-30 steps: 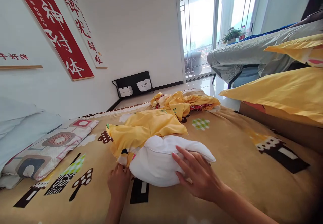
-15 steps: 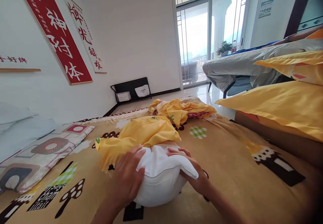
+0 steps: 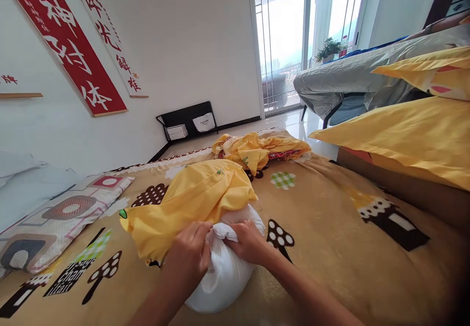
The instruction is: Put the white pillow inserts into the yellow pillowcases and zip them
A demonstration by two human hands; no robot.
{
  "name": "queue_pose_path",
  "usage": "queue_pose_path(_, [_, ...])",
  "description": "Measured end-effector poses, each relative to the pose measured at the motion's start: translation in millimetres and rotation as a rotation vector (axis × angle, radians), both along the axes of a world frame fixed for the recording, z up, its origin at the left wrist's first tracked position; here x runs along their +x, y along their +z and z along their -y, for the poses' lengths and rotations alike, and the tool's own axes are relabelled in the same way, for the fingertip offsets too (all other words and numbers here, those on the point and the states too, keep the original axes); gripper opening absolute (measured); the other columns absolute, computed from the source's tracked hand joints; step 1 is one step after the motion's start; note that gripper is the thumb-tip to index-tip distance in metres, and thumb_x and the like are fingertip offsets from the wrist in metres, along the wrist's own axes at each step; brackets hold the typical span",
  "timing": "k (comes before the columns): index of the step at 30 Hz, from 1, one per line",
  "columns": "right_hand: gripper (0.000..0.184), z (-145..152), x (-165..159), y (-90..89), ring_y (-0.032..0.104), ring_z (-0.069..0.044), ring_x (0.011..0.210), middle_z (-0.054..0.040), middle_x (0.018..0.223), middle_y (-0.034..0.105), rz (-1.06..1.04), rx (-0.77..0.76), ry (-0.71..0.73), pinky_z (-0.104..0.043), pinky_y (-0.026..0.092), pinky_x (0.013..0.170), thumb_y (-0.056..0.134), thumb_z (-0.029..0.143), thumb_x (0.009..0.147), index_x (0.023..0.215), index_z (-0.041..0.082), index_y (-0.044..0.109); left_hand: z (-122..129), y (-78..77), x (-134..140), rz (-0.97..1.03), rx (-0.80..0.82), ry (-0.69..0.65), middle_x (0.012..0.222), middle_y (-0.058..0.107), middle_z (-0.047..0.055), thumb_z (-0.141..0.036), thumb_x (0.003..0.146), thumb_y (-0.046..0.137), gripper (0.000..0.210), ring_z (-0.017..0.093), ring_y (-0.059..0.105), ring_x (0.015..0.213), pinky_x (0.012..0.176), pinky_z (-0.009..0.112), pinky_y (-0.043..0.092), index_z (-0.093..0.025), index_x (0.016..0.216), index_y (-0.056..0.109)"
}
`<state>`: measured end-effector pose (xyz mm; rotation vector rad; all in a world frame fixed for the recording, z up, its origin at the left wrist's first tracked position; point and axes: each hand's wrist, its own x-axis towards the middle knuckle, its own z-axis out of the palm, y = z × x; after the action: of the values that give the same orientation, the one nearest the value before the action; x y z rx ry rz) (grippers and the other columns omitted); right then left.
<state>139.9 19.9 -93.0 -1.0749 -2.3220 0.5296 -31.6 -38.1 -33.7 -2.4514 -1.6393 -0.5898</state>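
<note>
A plump white pillow (image 3: 223, 284) lies on the patterned bedspread in front of me, its far part under a yellow pillowcase (image 3: 198, 191). My left hand (image 3: 191, 247) is closed on the white pillow's fabric, close to the edge of the pillowcase. Opposite it, my right hand (image 3: 249, 242) pinches a gathered fold of the same white fabric. The two hands are close together on top of the pillow, which bunches up between them. How far the pillow reaches inside the yellow cloth is hidden.
The brown bedspread (image 3: 319, 218) spreads under everything. A crumpled yellow cloth (image 3: 257, 149) lies beyond, and a patterned pillow (image 3: 69, 213) is at left. Yellow pillows (image 3: 411, 130) stack at right, before a plastic-covered table (image 3: 338, 83). A black bench (image 3: 189, 120) stands by the wall.
My hands have come from the pillow's two sides to its top and now grip its fabric together. The white pillow's pointed corner no longer sticks out to the right.
</note>
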Motion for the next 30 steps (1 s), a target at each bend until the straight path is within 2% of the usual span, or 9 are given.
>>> queue_pose_path(2, [0.021, 5.0, 1.5, -6.7, 0.061, -0.017, 0.070, -0.0047, 0.077, 0.071, 0.027, 0.004, -0.037, -0.025, 0.029, 0.061, 0.051, 0.030, 0.087, 0.084, 0.018, 0.068, -16.3, 9.9, 12.7, -0.103, -0.015, -0.092, 0.096, 0.064, 0.007, -0.006, 0.081, 0.038, 0.033, 0.020, 0.060, 0.091, 0.081, 0.032, 0.049, -0.019, 0.100, 0.062])
queue_pose_path(5, [0.027, 9.2, -0.7, -11.5, 0.065, -0.023, 0.084, -0.0110, 0.092, 0.072, 0.112, 0.025, -0.121, -0.028, 0.034, 0.066, 0.053, 0.034, 0.084, 0.095, 0.015, 0.069, -48.7, 19.6, 35.7, -0.148, -0.229, -0.402, 0.111, 0.061, 0.005, -0.003, 0.083, 0.039, 0.038, 0.015, 0.058, 0.102, 0.091, 0.027, 0.047, -0.020, 0.108, 0.061])
queue_pose_path(7, [0.032, 11.0, -5.1, -7.7, 0.065, -0.026, 0.088, -0.0138, 0.096, 0.072, 0.171, 0.040, -0.129, -0.030, 0.037, 0.069, 0.054, 0.037, 0.083, 0.096, 0.013, 0.070, -67.5, 23.3, 47.4, -0.179, -0.309, -0.513, 0.115, 0.061, 0.004, -0.006, 0.086, 0.040, 0.034, 0.013, 0.057, 0.106, 0.096, 0.025, 0.045, -0.020, 0.110, 0.060])
queue_pose_path(11, [0.032, 18.8, -20.7, 11.2, 0.067, -0.026, 0.082, -0.0125, 0.089, 0.073, 0.213, 0.112, -0.050, -0.031, 0.040, 0.068, 0.054, 0.040, 0.080, 0.088, 0.015, 0.072, -82.5, 29.8, 46.0, -0.497, -0.144, -0.363, 0.108, 0.065, 0.008, -0.018, 0.089, 0.045, 0.022, 0.020, 0.058, 0.104, 0.097, 0.036, 0.043, -0.016, 0.102, 0.062])
queue_pose_path(13, [0.031, 25.6, -32.2, 21.6, 0.067, -0.026, 0.078, -0.0118, 0.085, 0.073, 0.202, 0.147, -0.031, -0.032, 0.042, 0.067, 0.053, 0.040, 0.080, 0.088, 0.016, 0.072, -78.5, 33.8, 32.7, -0.598, -0.014, -0.281, 0.119, 0.061, 0.011, -0.020, 0.087, 0.048, 0.024, 0.024, 0.054, 0.113, 0.101, 0.041, 0.038, -0.015, 0.108, 0.060])
queue_pose_path(16, [0.029, 36.5, -52.5, 34.9, 0.068, -0.025, 0.074, -0.0114, 0.081, 0.072, 0.193, 0.181, 0.018, -0.032, 0.044, 0.066, 0.055, 0.038, 0.077, 0.088, 0.016, 0.071, -64.9, 40.2, 7.3, -0.666, 0.108, -0.136, 0.123, 0.058, 0.014, -0.020, 0.083, 0.050, 0.027, 0.029, 0.049, 0.119, 0.104, 0.049, 0.032, -0.014, 0.108, 0.059])
queue_pose_path(22, [0.026, 45.1, -86.4, 51.6, 0.068, -0.023, 0.072, -0.0096, 0.079, 0.073, 0.146, 0.257, 0.164, -0.031, 0.046, 0.064, 0.059, 0.035, 0.073, 0.089, 0.018, 0.071, -47.4, 46.3, -27.9, -0.751, 0.145, 0.115, 0.101, 0.060, 0.014, -0.006, 0.078, 0.045, 0.028, 0.031, 0.057, 0.100, 0.097, 0.057, 0.031, -0.013, 0.102, 0.058])
queue_pose_path(26, [0.025, 36.3, -91.3, 58.7, 0.068, -0.025, 0.076, -0.0106, 0.083, 0.073, 0.159, 0.216, 0.143, -0.033, 0.048, 0.067, 0.057, 0.033, 0.075, 0.089, 0.017, 0.071, -49.8, 43.9, -50.6, -0.688, 0.158, 0.155, 0.105, 0.060, 0.013, 0.003, 0.077, 0.038, 0.039, 0.029, 0.058, 0.102, 0.095, 0.053, 0.034, -0.016, 0.105, 0.058])
queue_pose_path(30, [0.025, 20.8, -91.6, 66.6, 0.068, -0.025, 0.083, -0.0115, 0.091, 0.072, 0.146, 0.113, 0.058, -0.033, 0.049, 0.072, 0.055, 0.031, 0.078, 0.093, 0.017, 0.070, -41.9, 43.3, -70.1, -0.431, 0.258, 0.121, 0.113, 0.060, 0.011, -0.009, 0.075, 0.053, 0.032, 0.027, 0.054, 0.107, 0.090, 0.041, 0.040, -0.019, 0.105, 0.060])
